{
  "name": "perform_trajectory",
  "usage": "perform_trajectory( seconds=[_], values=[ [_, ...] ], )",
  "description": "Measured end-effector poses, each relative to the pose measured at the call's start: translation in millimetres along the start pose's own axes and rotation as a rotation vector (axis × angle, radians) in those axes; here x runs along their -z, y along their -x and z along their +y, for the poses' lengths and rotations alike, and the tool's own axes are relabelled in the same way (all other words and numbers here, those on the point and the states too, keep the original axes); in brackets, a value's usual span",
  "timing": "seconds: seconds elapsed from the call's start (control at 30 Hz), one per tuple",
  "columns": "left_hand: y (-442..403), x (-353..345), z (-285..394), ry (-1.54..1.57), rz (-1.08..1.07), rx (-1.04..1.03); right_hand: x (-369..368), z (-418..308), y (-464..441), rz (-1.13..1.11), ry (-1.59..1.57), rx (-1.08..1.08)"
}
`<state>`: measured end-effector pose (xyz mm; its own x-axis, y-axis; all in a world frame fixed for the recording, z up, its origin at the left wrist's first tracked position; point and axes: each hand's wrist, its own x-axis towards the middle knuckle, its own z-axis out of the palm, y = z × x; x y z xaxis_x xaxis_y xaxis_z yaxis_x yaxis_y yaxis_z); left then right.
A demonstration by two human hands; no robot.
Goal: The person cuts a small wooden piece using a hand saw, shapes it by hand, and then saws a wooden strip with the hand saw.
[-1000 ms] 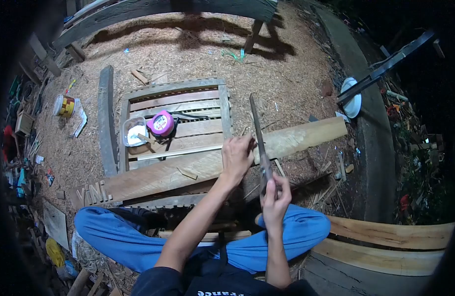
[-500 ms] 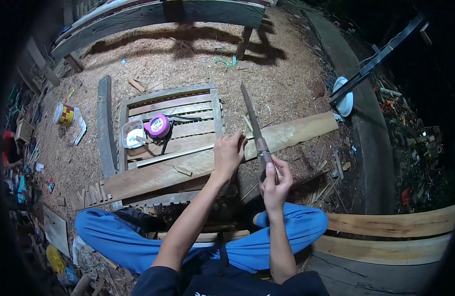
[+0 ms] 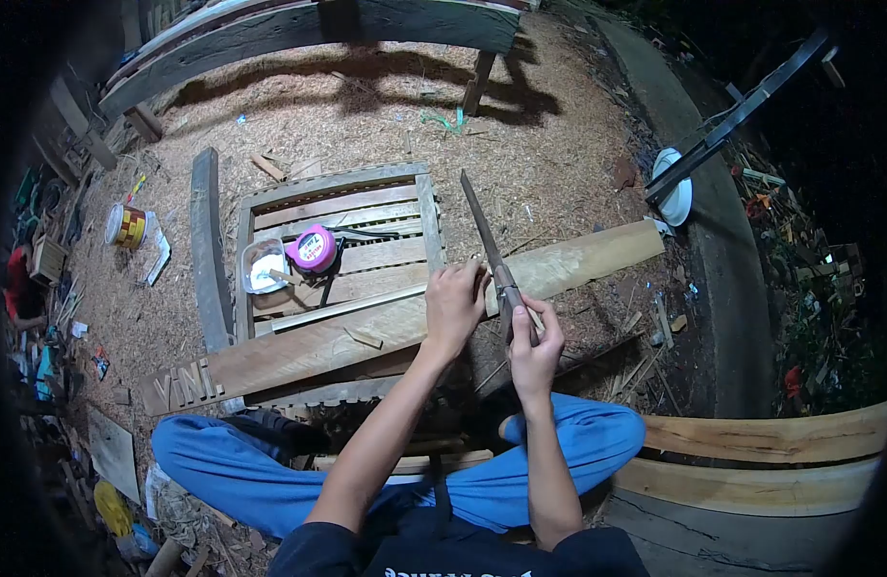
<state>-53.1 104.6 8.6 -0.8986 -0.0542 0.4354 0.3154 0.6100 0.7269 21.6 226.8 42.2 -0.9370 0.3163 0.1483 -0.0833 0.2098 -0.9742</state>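
Observation:
My right hand (image 3: 537, 354) grips the wooden handle of a long, narrow-bladed knife (image 3: 483, 226), its dark blade angled up and away to the left. My left hand (image 3: 455, 306) is closed around the end of a thin pale wood strip (image 3: 352, 306), just left of the knife; the fingertips are partly hidden. Both hands are above a long wooden plank (image 3: 549, 272) lying across in front of me. Short sticks (image 3: 189, 382) are laid out like letters at the plank's left end. A loose wood piece (image 3: 364, 338) rests nearer its middle.
Beneath the plank is a slatted wooden frame (image 3: 429, 216), bearing a pink round container (image 3: 311, 248) and a plastic tub of white material (image 3: 264, 269). A grey beam (image 3: 209, 250) lies left. A bench (image 3: 299, 38) stands beyond; boards (image 3: 751, 486) lie at my right.
The knife has moved slightly left and down, bringing it closer to my left hand. My left hand has shifted a little right, still on the strip. The whole view has moved slightly.

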Motion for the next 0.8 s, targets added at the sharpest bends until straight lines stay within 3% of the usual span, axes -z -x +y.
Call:
perform_trajectory(
  seconds=[0.4,0.5,0.57,0.6,0.67,0.7,0.8],
  values=[
    [0.8,-6.0,-1.5,-0.044,-0.015,0.021,12.1,-7.0,24.7,-0.028,0.14,-0.026],
    [1.7,-4.0,1.8,-0.04,-0.038,0.033,41.5,-28.3,71.9,-0.011,-0.03,-0.13],
    [-1.0,-5.0,-1.7,-0.045,-0.044,0.015,59.2,-48.1,90.9,-0.022,-0.019,-0.352],
    [-1.8,-4.5,-1.2,-0.024,-0.025,0.01,60.3,-48.8,90.2,-0.017,-0.019,-0.347],
    [-1.1,-1.8,-2.0,0.005,-0.037,0.001,54.6,-50.6,84.8,0.106,-0.034,-0.015],
    [2.9,0.2,-0.7,0.002,-0.045,0.002,44.0,-60.4,75.8,0.194,-0.073,0.027],
    [-0.1,4.0,-0.8,0.006,-0.057,-0.005,32.6,-77.0,40.6,0.109,-0.14,-0.045]
  ],
)
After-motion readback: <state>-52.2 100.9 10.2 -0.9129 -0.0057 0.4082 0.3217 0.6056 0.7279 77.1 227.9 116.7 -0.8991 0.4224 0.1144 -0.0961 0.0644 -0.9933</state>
